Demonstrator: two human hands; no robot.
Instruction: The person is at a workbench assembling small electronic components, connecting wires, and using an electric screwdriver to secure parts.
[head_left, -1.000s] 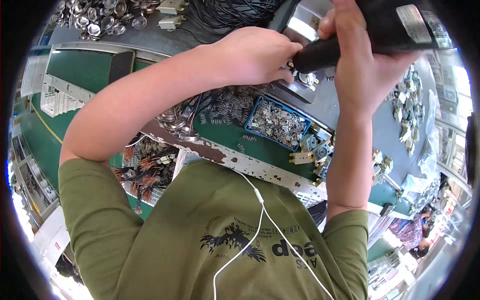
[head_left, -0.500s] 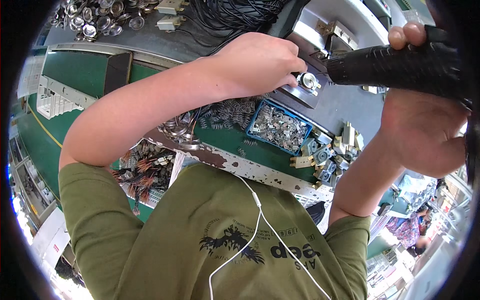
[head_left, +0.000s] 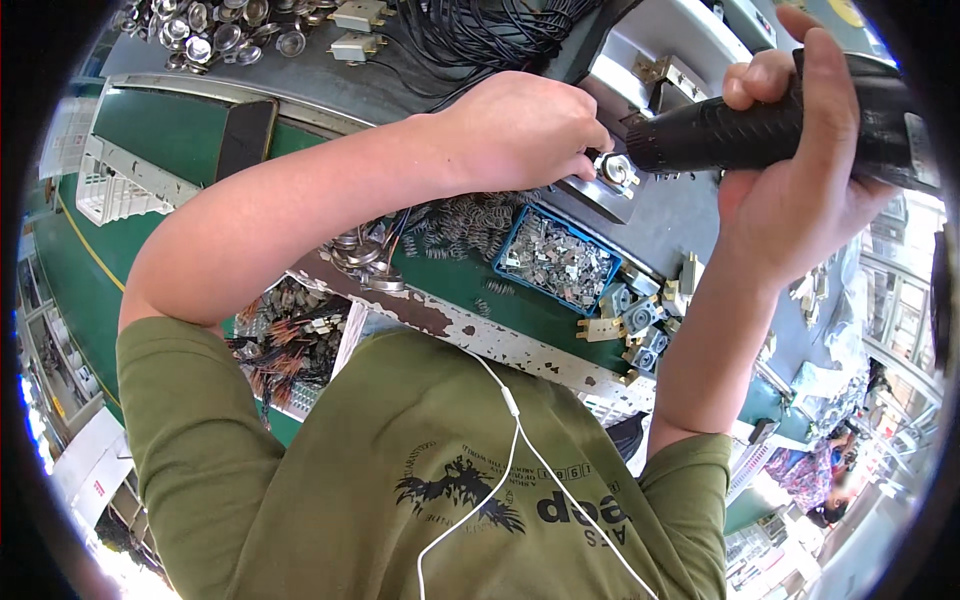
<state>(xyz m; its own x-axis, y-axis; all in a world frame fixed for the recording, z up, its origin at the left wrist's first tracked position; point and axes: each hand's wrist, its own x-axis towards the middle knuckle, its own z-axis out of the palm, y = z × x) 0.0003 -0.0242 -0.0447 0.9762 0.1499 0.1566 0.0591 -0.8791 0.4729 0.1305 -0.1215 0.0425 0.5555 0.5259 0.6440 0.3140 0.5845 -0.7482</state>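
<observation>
My left hand [head_left: 525, 130] pinches at the edge of a small round metal part [head_left: 615, 170], which has a pale side tab and sits on a dark metal block [head_left: 597, 198]. The fingertips partly hide where they touch it. My right hand [head_left: 800, 195] holds a thick black tool [head_left: 740, 135] that tapers toward the left and looks like an electric screwdriver. Its narrow end is just beside the round part and slightly above it in the picture; I cannot tell whether they touch. The index finger is raised off the tool.
Below the block lie a blue tray [head_left: 560, 258] of small metal pieces, loose springs [head_left: 465, 225] and square metal parts [head_left: 640, 315]. Round metal caps [head_left: 215, 30], black cables [head_left: 480, 40] and a phone [head_left: 247, 137] lie further left. A person [head_left: 810, 475] is far off at right.
The black tool and my right hand have shifted left, and the right fingers have opened out on its body. My left hand stays at the round part.
</observation>
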